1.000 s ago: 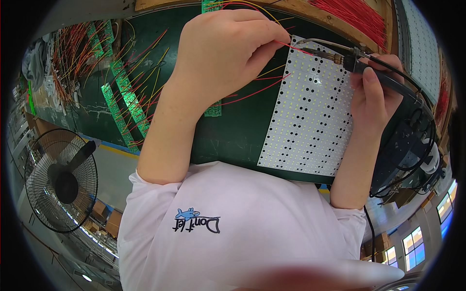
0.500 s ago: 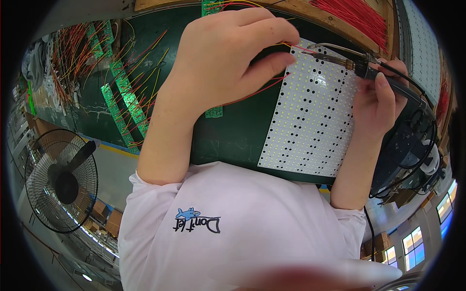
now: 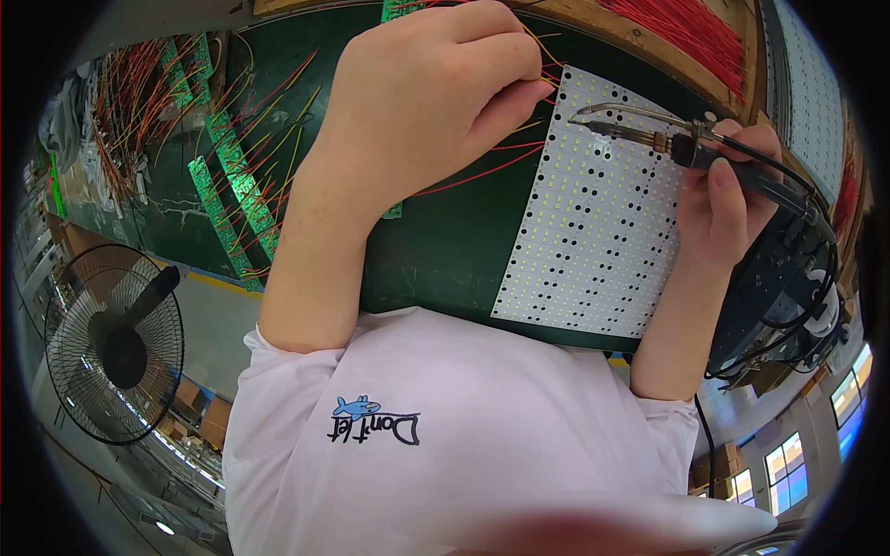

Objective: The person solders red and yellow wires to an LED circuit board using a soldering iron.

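One soldering iron [image 3: 684,150] is held in the right hand [image 3: 718,204], its dark handle gripped between the thumb and curled fingers, and its tip is pointed leftward, toward the left fingertips. One thin metal tube [image 3: 640,112] is carried along the iron's far side. The right forearm is stretched away from the body. The left hand [image 3: 445,83] is held with its back turned up, the forearm slanted inward, thumb and forefinger drawn close together; whether a wire is pinched between them cannot be told.

One white panel [image 3: 575,232], dotted with black spots, is placed beneath the iron, just right of the left fingertips; whether it is touched by the iron's tip cannot be told. Below the left thumb, at least two red wires [image 3: 491,170] are stretched to the panel's edge. Green board ends are left showing beyond and below the left hand; whether one board is shared by them is hidden.

Well left of the left fingers, at least four green circuit strips [image 3: 222,227] are laid out, with red and yellow wires too many to count. Beyond the right fingers, one bundle of red wires [image 3: 681,42] is bordered by wood. One black box [image 3: 783,269] is set right of and nearer than the right fingers, and one fan [image 3: 116,343] is seen far left.
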The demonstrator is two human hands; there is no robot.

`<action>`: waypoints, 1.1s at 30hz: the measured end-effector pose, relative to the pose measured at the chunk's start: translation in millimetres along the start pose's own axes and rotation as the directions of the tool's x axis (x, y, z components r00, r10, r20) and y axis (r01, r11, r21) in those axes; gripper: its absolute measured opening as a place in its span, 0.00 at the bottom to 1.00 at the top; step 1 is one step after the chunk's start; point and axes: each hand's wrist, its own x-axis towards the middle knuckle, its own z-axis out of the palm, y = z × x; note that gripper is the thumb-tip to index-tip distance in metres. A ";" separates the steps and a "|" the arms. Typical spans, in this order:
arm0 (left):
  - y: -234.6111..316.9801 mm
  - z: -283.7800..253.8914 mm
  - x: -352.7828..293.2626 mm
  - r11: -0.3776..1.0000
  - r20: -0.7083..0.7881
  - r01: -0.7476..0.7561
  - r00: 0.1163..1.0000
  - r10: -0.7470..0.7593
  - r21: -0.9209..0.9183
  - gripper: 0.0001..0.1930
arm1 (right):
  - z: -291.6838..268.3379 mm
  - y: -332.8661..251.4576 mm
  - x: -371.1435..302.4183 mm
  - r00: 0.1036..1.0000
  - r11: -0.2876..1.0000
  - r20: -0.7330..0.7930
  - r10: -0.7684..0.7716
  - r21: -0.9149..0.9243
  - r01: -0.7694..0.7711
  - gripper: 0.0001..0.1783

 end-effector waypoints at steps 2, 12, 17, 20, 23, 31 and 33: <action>0.5 -0.3 0.7 0.999 0.024 0.001 1.000 -0.002 0.049 0.07 | 0.5 0.4 0.8 1.000 1.000 -0.006 0.007 -0.017 -0.007 0.12; 0.7 1.7 1.1 1.000 -0.035 0.012 0.999 -0.012 -0.013 0.07 | -0.3 2.3 3.7 1.000 1.000 -0.008 -0.006 0.011 0.006 0.13; -2.8 2.5 0.0 0.999 -0.001 0.019 1.000 -0.019 -0.027 0.07 | 2.8 2.3 2.9 1.000 0.999 0.004 0.002 -0.052 -0.002 0.14; -2.8 2.2 -0.1 1.000 0.006 0.017 1.000 -0.016 -0.023 0.07 | 4.5 1.6 1.7 1.000 0.993 -0.012 0.017 -0.113 -0.019 0.15; -4.5 2.8 -0.9 0.999 -0.007 0.012 1.000 -0.013 -0.047 0.07 | 6.0 1.5 2.4 1.000 0.993 -0.004 0.022 -0.113 -0.022 0.15; -1.5 2.3 1.2 0.999 -0.020 0.003 1.000 -0.003 -0.037 0.07 | 3.3 1.0 4.0 1.000 0.993 0.026 0.017 -0.121 -0.014 0.15; -1.8 2.2 1.2 0.999 -0.020 0.003 1.000 -0.004 -0.037 0.07 | 3.4 1.6 3.8 1.000 0.993 0.016 0.020 -0.120 -0.018 0.15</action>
